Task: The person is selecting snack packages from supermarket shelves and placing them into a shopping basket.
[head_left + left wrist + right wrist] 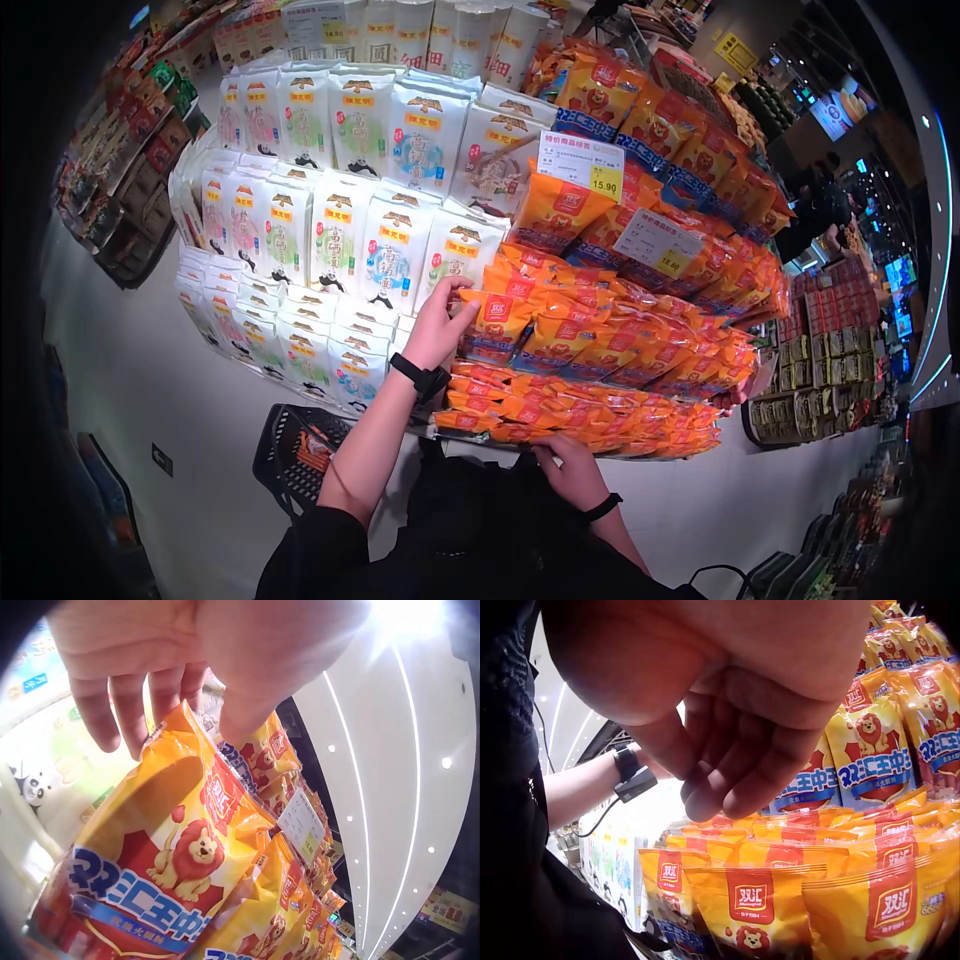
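Note:
My left hand [442,322] is at the left end of a row of orange sausage bags. Its thumb and fingers grip the top edge of one sausage bag [161,847], which has a lion on its front and stands upright. The bag hides part of the fingers. Low at the front of the display is my right hand [572,470], close to the bottom tier of sausage bags [590,415]. Its fingers [742,776] hang loosely curled above the bag tops and hold nothing.
White noodle packs [335,230] stand in tiers to the left. Price cards [580,165] stick up among the upper bags. A dark shopping basket [285,460] with orange packs is at my left side. More stacked goods [820,375] stand at the right.

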Available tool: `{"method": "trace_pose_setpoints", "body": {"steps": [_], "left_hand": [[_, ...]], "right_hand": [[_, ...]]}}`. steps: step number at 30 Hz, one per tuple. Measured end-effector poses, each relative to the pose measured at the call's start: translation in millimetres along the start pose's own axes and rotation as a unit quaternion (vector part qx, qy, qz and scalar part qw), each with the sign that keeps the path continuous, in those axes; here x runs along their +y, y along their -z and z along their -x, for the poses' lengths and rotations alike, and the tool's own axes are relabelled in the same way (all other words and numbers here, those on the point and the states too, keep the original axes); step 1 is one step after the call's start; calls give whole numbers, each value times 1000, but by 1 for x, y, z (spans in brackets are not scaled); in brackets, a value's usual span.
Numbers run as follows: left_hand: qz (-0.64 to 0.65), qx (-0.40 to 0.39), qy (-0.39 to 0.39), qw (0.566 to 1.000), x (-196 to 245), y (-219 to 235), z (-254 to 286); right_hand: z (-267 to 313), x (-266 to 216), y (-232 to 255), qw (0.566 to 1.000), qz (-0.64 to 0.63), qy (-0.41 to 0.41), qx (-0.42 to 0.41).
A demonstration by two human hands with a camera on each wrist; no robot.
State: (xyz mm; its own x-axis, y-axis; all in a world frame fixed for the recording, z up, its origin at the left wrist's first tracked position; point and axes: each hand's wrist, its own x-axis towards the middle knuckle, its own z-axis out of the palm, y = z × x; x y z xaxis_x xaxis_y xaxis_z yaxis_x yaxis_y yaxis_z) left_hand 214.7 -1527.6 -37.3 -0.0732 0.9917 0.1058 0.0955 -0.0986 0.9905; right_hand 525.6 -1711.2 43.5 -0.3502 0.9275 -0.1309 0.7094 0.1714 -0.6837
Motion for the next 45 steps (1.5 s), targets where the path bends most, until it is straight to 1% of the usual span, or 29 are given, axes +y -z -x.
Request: {"method": "trace_pose_setpoints", "body": {"steps": [1, 3, 4, 7, 8, 10, 12, 13, 15, 16, 17, 18, 19, 20, 21, 24, 25, 27, 28, 31, 32, 34, 35, 37, 39, 41, 42, 43, 45], "left_hand": [[48, 19, -5, 999, -5, -4, -6], [113, -9, 44, 993, -20, -3, -15], [147, -21, 54, 987, -24, -3, -18], [138, -22, 44, 989, -19, -5, -18], [115, -15, 15, 993, -21, -7, -17], [124, -4, 3, 992, -14, -15, -6], [149, -1, -9, 989, 1, -21, 4], [141, -3, -41, 989, 18, -21, 10], [141, -37, -97, 985, 55, -18, 18], [131, -65, -126, 981, 69, -17, 19], [120, -89, -156, 976, 84, -14, 21], [102, -118, -171, 973, 110, -7, 26], [69, -136, -220, 963, 122, -3, 29], [68, -150, -237, 957, 134, 0, 34], [67, -162, -252, 952, 145, 2, 39], [90, -145, -212, 962, 160, 11, 51], [106, -146, -194, 964, 159, 13, 56], [142, -146, -161, 966, 153, 18, 62], [166, -156, -153, 961, 143, 18, 65], [163, -160, -125, 966, 136, 24, 82], [165, -167, -110, 966, 137, 28, 87], [158, -150, -99, 971, 133, 30, 90], [158, -140, -77, 974, 128, 30, 96], [139, -117, -64, 981, 120, 30, 95], [140, -108, -70, 982, 110, 32, 88], [127, -96, -58, 986, 103, 34, 80], [116, -88, -66, 987, 96, 35, 75], [121, -91, -39, 988, 91, 35, 70], [119, -85, -27, 989, 73, 30, 59]], "right_hand": [[-2, -2, -3, 1000, 3, -14, -5], [-8, -3, -8, 1000, 5, -20, 10], [-10, -3, -10, 1000, 5, -26, 16], [-20, -5, -16, 999, 3, -31, 33], [-23, -6, -19, 999, 1, -28, 39], [-29, -16, -18, 998, -12, -36, 54], [-40, -16, -20, 995, -28, -19, 93], [-48, -20, -20, 991, -50, -26, 121], [-57, -34, -12, 978, -93, -48, 180], [-62, -45, -4, 972, -133, -65, 185], [-62, -57, 1, 960, -177, -59, 209], [-64, -70, 6, 946, -221, -48, 232], [-70, -77, 13, 931, -264, -30, 252], [-77, -77, 25, 949, -57, 93, 295], [-78, -77, 32, 944, -33, 150, 293], [-62, -89, 37, 953, -46, 154, 256], [-60, -87, 40, 954, -59, 177, 234], [-52, -88, 40, 953, -75, 197, 218], [-48, -88, 41, 956, -69, 203, 201], [-36, -88, 41, 964, -159, 146, 152], [-31, -95, 46, 967, -223, 66, 100], [-37, -103, 50, 968, -218, 74, 96], [-37, -106, 49, 970, -219, 65, 85], [-50, -107, 43, 975, -140, 117, 128], [-64, -100, 36, 976, -133, 115, 128], [-80, -93, 30, 976, -96, 124, 150], [-86, -93, 27, 977, -115, 106, 148], [-95, -86, 23, 975, -94, 117, 162], [-111, -67, 16, 970, -54, 141, 189]]}}
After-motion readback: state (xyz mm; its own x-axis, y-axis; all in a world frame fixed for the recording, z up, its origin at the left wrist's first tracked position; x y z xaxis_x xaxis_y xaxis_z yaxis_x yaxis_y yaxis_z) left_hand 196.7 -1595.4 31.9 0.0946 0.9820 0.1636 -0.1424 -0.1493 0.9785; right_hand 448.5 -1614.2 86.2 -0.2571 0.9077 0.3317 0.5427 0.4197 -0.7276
